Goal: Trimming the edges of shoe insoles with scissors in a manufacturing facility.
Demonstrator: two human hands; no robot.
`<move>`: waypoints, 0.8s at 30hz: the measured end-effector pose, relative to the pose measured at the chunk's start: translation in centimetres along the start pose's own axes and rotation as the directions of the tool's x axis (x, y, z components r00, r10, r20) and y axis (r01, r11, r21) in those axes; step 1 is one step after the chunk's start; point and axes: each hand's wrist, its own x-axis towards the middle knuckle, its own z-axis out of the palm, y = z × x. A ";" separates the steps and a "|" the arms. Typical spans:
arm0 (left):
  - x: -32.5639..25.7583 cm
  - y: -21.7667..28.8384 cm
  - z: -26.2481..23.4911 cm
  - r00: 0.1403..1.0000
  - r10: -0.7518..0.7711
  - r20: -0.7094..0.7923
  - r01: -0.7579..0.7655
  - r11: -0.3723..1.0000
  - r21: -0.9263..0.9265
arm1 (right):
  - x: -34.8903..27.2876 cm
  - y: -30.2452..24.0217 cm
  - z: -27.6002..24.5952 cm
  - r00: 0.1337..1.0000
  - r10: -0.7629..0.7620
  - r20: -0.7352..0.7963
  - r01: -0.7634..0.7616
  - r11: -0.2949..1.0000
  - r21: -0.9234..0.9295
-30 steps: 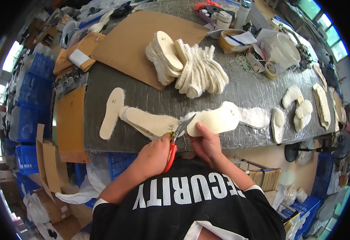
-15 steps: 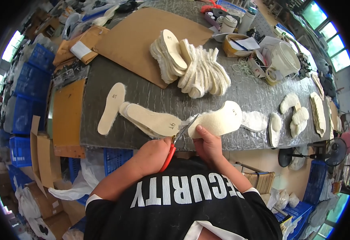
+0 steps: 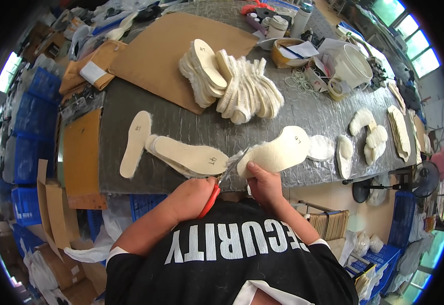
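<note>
My left hand (image 3: pixel 197 197) is closed around the red-handled scissors (image 3: pixel 211 201), whose blades point up against the near end of a cream insole. That fleece-backed insole (image 3: pixel 275 151) is pinched in my right hand (image 3: pixel 263 184), thumb on top and fingers underneath. Just left of the blades lie overlapping insoles (image 3: pixel 191 157), flat on the table, and a single insole (image 3: pixel 136 145) rests farther left. Beyond my hands stands a thick bundle of fleecy insoles (image 3: pixel 247 91), one flat sole (image 3: pixel 208 61) leaning on it. A white fluffy piece (image 3: pixel 321 148) lies by the held insole's far end.
Fluffy insoles (image 3: pixel 374 145) and a stack of cream strips (image 3: pixel 399 133) occupy the table's right. A brown board (image 3: pixel 176 46) lies at the back, near a white bucket (image 3: pixel 351 66) and a bowl (image 3: pixel 285 57). A small fan (image 3: pixel 425 180) stands at the right edge.
The whole view has shifted slightly, moving the table things a little left. The scissors and held insole stay together, the blades showing a slightly different angle. Both grips are unchanged.
</note>
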 end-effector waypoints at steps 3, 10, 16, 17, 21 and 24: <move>0.4 0.3 0.1 0.999 0.038 0.013 -0.038 0.998 -0.056 | -0.2 -0.1 -0.5 0.999 -0.016 -0.030 0.015 1.000 -0.008; 2.5 1.1 -0.8 0.973 0.057 0.223 -0.018 0.985 -0.173 | -1.1 -0.7 -2.4 0.985 -0.089 -0.151 0.082 0.995 -0.057; 5.2 0.2 0.6 0.879 0.189 0.438 0.357 0.350 -0.866 | -2.1 -2.2 -4.9 0.978 -0.104 -0.183 0.136 0.976 0.172; 6.1 -0.6 0.9 0.872 0.146 0.467 0.381 0.398 -0.835 | -2.3 -2.4 -5.2 0.973 -0.144 -0.183 0.175 0.970 0.168; 8.0 1.0 2.2 0.900 0.135 0.415 0.308 0.478 -0.823 | -3.4 -2.5 -6.1 0.965 -0.187 -0.183 0.225 0.950 0.214; 9.4 3.4 3.1 0.953 0.174 0.247 0.154 0.424 -0.893 | -4.0 -2.3 -5.9 0.958 -0.197 -0.207 0.245 0.939 0.243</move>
